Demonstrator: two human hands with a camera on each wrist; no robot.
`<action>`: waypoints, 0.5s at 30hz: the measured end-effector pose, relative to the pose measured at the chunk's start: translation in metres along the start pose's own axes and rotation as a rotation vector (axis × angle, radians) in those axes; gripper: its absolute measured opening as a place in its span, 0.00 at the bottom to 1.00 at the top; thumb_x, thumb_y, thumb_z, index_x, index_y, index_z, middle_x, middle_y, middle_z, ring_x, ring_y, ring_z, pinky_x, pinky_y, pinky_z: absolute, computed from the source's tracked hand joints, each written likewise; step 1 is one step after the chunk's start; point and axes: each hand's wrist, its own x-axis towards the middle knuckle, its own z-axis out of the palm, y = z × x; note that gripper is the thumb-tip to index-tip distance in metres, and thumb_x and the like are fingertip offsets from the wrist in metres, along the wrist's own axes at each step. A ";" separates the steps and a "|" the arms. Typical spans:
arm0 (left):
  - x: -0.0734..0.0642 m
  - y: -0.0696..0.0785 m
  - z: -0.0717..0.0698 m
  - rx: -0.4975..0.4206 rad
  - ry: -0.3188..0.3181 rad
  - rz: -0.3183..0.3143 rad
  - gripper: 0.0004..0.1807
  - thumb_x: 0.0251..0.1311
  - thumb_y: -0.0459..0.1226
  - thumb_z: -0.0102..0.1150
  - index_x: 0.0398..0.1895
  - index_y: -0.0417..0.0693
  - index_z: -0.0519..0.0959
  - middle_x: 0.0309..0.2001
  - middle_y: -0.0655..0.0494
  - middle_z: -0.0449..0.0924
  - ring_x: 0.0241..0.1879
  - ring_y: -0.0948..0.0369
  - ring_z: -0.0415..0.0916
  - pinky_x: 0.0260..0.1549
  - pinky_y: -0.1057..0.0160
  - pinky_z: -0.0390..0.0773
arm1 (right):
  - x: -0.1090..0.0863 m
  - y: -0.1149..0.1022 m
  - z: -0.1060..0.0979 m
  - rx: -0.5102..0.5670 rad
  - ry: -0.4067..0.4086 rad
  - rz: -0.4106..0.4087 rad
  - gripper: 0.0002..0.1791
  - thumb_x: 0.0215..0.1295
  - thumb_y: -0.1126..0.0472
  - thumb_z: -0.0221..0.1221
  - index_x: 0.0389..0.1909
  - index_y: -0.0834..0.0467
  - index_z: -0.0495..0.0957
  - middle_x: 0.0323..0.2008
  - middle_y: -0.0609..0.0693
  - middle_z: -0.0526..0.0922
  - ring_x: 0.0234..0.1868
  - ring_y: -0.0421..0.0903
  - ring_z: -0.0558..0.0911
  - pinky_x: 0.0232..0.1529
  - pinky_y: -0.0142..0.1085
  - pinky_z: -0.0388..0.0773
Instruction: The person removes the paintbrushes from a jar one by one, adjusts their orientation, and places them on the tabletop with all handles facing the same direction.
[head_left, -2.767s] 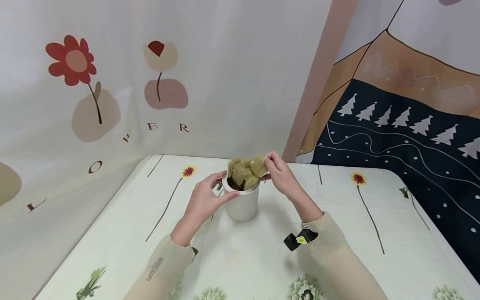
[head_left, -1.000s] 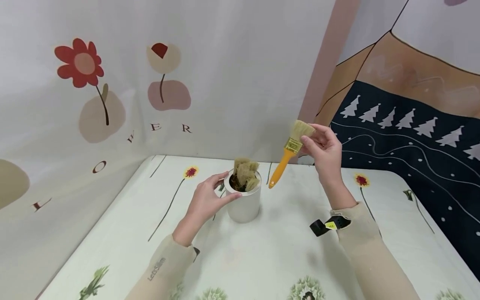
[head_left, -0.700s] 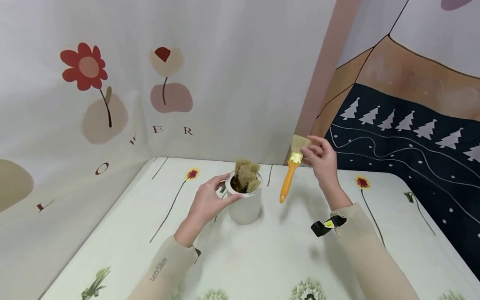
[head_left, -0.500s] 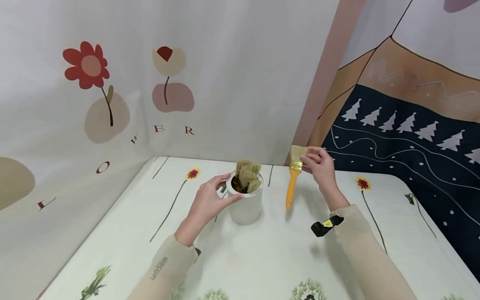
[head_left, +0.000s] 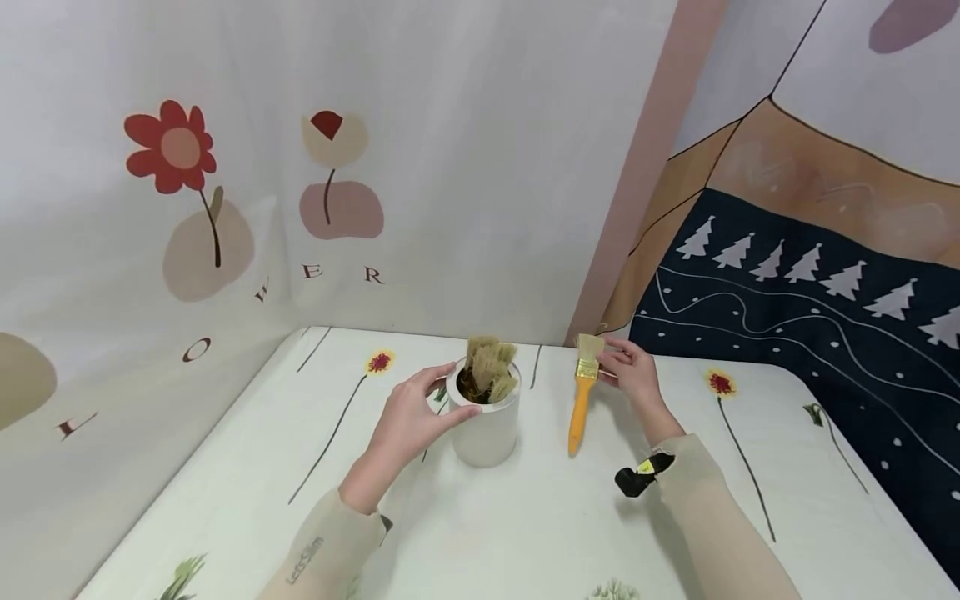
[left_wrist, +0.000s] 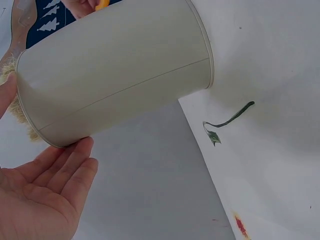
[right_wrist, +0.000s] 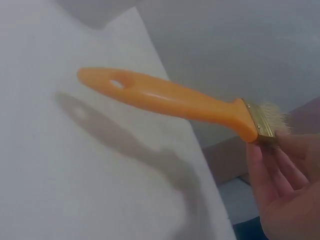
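A white cylindrical holder (head_left: pixel 486 435) stands upright on the table, with several paintbrushes (head_left: pixel 491 367) in it, bristles up. My left hand (head_left: pixel 405 421) holds it at the rim, thumb on the near side and fingers on the far left. In the left wrist view the holder's wall (left_wrist: pixel 115 75) fills the upper part. To the right, my right hand (head_left: pixel 636 377) pinches a flat paintbrush (head_left: pixel 579 412) by its bristles and metal band. Its orange handle (right_wrist: pixel 160 97) points down toward me, and its shadow falls on the tabletop in the right wrist view.
A light cloth with printed flowers covers the table (head_left: pixel 480 533). Behind it hangs a pale printed curtain (head_left: pixel 480 208), with a dark tree-patterned cloth (head_left: pixel 795 300) at the right. A black wrist camera (head_left: pixel 643 475) sits at my right cuff.
My right hand has pulled one paintbrush up out of the holder and moved it right. Since then it has lowered the brush toward the table, handle down. My left hand stays on the holder.
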 end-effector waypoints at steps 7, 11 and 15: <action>0.001 0.001 0.000 0.010 -0.005 -0.007 0.43 0.47 0.53 0.77 0.66 0.47 0.74 0.63 0.49 0.79 0.59 0.50 0.80 0.58 0.49 0.79 | 0.009 0.023 0.007 -0.045 -0.002 0.076 0.26 0.72 0.66 0.57 0.69 0.64 0.68 0.45 0.49 0.86 0.28 0.27 0.81 0.36 0.26 0.84; 0.001 0.001 -0.001 0.012 -0.012 -0.021 0.43 0.47 0.53 0.77 0.67 0.48 0.74 0.63 0.49 0.79 0.59 0.50 0.80 0.58 0.49 0.79 | 0.013 0.034 0.011 -0.076 0.011 0.131 0.25 0.72 0.65 0.57 0.69 0.60 0.70 0.50 0.54 0.85 0.28 0.27 0.80 0.33 0.23 0.82; 0.001 0.000 0.000 0.012 -0.016 -0.031 0.43 0.47 0.53 0.77 0.67 0.49 0.74 0.64 0.49 0.79 0.59 0.50 0.80 0.59 0.49 0.78 | 0.015 0.039 0.013 -0.094 0.000 0.138 0.26 0.73 0.64 0.56 0.70 0.61 0.69 0.59 0.62 0.80 0.29 0.26 0.80 0.33 0.21 0.81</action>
